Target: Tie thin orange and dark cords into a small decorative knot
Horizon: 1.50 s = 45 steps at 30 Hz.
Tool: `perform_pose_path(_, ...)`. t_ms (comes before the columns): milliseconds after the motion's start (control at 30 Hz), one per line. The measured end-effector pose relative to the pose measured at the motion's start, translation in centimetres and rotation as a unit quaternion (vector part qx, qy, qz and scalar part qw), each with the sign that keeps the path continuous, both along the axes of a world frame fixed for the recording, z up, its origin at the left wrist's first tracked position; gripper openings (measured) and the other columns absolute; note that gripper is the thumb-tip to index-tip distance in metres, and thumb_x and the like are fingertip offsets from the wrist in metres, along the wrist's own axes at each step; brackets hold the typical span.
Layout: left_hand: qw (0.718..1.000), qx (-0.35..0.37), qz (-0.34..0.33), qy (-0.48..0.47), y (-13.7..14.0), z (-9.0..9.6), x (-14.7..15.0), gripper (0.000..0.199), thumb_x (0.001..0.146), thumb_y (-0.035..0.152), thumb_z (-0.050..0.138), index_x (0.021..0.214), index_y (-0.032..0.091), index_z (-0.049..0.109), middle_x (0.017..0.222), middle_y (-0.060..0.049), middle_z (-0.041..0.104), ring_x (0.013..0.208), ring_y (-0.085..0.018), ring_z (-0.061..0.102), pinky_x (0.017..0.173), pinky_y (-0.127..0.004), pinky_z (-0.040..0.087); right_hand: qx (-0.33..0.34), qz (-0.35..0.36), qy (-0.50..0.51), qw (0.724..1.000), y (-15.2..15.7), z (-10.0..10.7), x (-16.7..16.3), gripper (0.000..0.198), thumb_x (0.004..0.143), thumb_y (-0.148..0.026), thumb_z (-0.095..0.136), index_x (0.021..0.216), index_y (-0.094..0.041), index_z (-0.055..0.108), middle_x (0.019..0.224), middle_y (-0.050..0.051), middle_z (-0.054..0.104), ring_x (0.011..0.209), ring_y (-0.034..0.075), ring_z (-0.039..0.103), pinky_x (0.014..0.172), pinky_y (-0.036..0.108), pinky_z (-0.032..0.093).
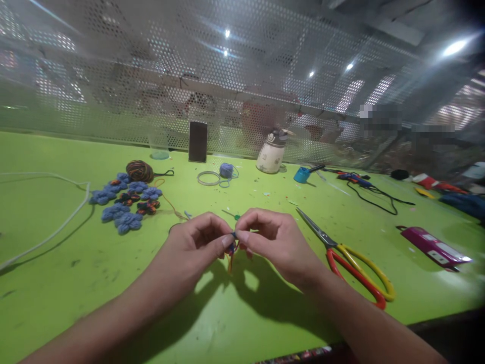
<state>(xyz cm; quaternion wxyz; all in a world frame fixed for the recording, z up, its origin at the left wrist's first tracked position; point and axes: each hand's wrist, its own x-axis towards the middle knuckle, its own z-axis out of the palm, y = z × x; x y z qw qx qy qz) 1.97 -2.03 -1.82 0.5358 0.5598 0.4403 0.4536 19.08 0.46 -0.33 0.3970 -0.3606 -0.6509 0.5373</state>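
Note:
Pinched between both sets of fingertips is a small piece of dark multicoloured yarn (pixel 231 247), with orange ends hanging below; its shape is mostly hidden. My left hand (pixel 200 240) is closed on its left side. My right hand (pixel 276 242) pinches the top right of it, thumb against fingers. An orange-brown strand (pixel 172 202) runs from near my left hand toward a dark striped yarn ball (pixel 138 172). Just beyond my fingers lies a thin tool with a green bead-like part (pixel 237 217). Blue and multicoloured yarn flowers (pixel 129 221) lie left of my hands.
Large scissors (pixel 331 243) with red and yellow handles lie right of my right hand. A purple box-like object (pixel 434 245) is farther right. Behind stand a phone (pixel 197 142), a blue yarn ball (pixel 226 170), a pale jug (pixel 270 154) and a glue gun (pixel 354 178). A white cable (pixel 56 231) crosses the left.

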Motion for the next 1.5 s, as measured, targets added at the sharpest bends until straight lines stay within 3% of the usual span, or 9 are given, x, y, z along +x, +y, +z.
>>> perform_pose_path(367, 0.997, -0.041, 0.004, -0.06, 0.03, -0.16, 0.1, 0.015, 0.077, 0.027, 0.073, 0.089, 0.021, 0.065, 0.078, 0.004, 0.066, 0.075, -0.011, 0.06, 0.069, -0.024, 0.044, -0.023, -0.019, -0.016, 0.999, 0.06, -0.11, -0.14, 0.009, 0.08, -0.02, 0.064, 0.076, -0.013, 0.061, 0.064, -0.002, 0.056, 0.054, 0.008, 0.05, 0.052, 0.023, 0.041)
perform_pose_path(567, 0.997, -0.068, -0.017, -0.037, 0.1, -0.05, -0.02, 0.015, 0.08, 0.032, 0.069, 0.075, 0.019, 0.064, 0.074, 0.002, 0.066, 0.071, -0.013, 0.058, 0.068, -0.025, 0.044, -0.033, -0.024, -0.007, 0.999, 0.02, -0.28, -0.21, 0.009, 0.081, -0.02, 0.065, 0.076, -0.013, 0.062, 0.062, -0.002, 0.057, 0.054, 0.007, 0.052, 0.054, 0.022, 0.044)
perform_pose_path(800, 0.995, -0.076, 0.031, -0.055, -0.1, 0.16, 0.48, 0.02, 0.075, 0.035, 0.071, 0.071, 0.017, 0.062, 0.071, 0.0, 0.062, 0.07, -0.015, 0.054, 0.065, -0.028, 0.041, -0.051, -0.023, 0.005, 0.998, -0.12, -0.23, -0.34, 0.012, 0.081, -0.024, 0.066, 0.076, -0.014, 0.061, 0.063, -0.001, 0.059, 0.057, 0.009, 0.053, 0.056, 0.024, 0.046)
perform_pose_path(1067, 0.996, -0.067, 0.03, -0.051, -0.05, 0.24, 0.45, 0.019, 0.078, 0.034, 0.068, 0.073, 0.016, 0.063, 0.068, -0.001, 0.06, 0.066, -0.015, 0.051, 0.063, -0.029, 0.04, -0.055, -0.018, 0.012, 0.998, -0.03, -0.47, -0.31, 0.016, 0.081, -0.03, 0.067, 0.078, -0.015, 0.062, 0.063, -0.001, 0.057, 0.057, 0.01, 0.051, 0.055, 0.025, 0.044)
perform_pose_path(1500, 0.997, -0.064, 0.022, -0.023, -0.13, 0.36, 0.17, 0.022, 0.079, 0.036, 0.066, 0.072, 0.016, 0.063, 0.064, 0.001, 0.056, 0.061, -0.012, 0.046, 0.058, -0.026, 0.035, 0.001, -0.021, -0.046, 0.999, -0.26, -0.01, -0.26, 0.011, 0.082, -0.022, 0.063, 0.075, -0.014, 0.062, 0.066, 0.0, 0.059, 0.06, 0.01, 0.051, 0.057, 0.025, 0.042)
